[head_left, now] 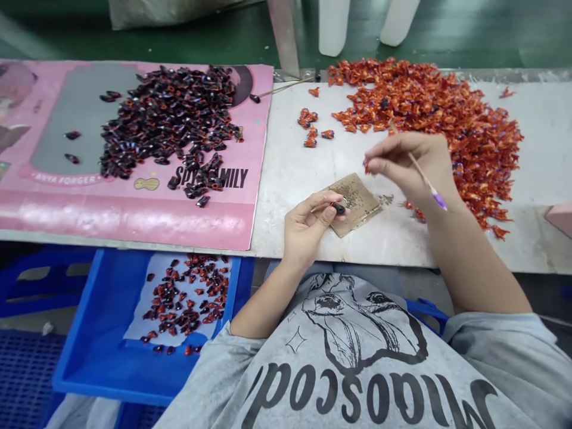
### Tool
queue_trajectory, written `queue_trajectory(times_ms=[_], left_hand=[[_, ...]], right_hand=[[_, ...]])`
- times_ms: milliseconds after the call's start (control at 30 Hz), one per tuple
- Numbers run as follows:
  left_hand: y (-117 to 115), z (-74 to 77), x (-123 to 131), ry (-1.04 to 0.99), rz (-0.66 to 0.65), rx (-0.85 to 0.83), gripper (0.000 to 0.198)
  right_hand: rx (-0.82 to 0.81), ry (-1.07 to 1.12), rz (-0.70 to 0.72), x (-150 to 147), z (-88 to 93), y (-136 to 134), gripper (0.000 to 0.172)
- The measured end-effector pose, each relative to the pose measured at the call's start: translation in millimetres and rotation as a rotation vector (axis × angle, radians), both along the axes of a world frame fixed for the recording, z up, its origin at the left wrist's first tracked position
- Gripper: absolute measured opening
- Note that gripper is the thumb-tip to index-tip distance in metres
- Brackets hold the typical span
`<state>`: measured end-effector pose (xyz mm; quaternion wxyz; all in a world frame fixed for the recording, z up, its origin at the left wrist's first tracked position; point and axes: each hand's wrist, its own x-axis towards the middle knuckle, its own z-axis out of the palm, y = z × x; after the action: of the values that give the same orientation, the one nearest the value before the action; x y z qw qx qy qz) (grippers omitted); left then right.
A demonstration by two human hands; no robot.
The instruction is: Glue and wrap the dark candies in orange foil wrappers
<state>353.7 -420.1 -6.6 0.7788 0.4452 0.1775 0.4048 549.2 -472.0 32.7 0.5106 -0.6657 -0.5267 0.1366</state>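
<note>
My left hand (pixel 309 223) pinches one small dark piece (pixel 338 208) between thumb and fingers, just over the near corner of a brown cardboard square (pixel 360 202) on the white table. My right hand (pixel 409 161) is closed on a thin wooden stick with a purple end (pixel 426 182), and a small orange piece shows at its fingertips. It hovers above the cardboard, beside a big heap of orange-red pieces (pixel 442 113) spread over the right of the table.
A pink printed board (pixel 134 202) at left carries a heap of dark pieces (pixel 170 119). Below the table edge, a blue tray (pixel 98 357) holds a white sheet with several dark and red pieces. Another stick (pixel 286 87) lies at the back. A pink block (pixel 559 217) sits at far right.
</note>
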Motion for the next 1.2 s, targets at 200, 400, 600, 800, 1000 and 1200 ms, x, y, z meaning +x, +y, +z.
queue_trajectory(times_ms=[200, 400, 600, 800, 1000, 1200], left_hand=[[-3.2, 17.0, 2.3, -0.064, 0.027, -0.115, 0.018], [-5.0, 15.7, 7.8, -0.03, 0.004, -0.17, 0.023], [-2.2, 14.4, 8.3, -0.041, -0.016, -0.257, 0.022], [3.5, 9.4, 3.4, -0.002, -0.008, -0.306, 0.028], [2.0, 15.7, 5.1, -0.03, 0.136, -0.115, 0.022], [-3.3, 18.5, 8.1, -0.009, 0.296, 0.165, 0.018]], right_hand=[[0.035, 0.598, 0.228, -47.8, 8.5, -7.2, 0.03], [0.025, 0.624, 0.183, -43.2, 6.5, -10.5, 0.033], [0.113, 0.332, 0.083, -49.6, 12.4, -15.6, 0.016], [0.125, 0.202, 0.216, -52.5, 8.9, -17.9, 0.014], [0.14, 0.122, 0.187, -52.9, 10.3, -24.0, 0.021], [0.268, -0.044, 0.21, -56.4, 14.4, -26.5, 0.028]])
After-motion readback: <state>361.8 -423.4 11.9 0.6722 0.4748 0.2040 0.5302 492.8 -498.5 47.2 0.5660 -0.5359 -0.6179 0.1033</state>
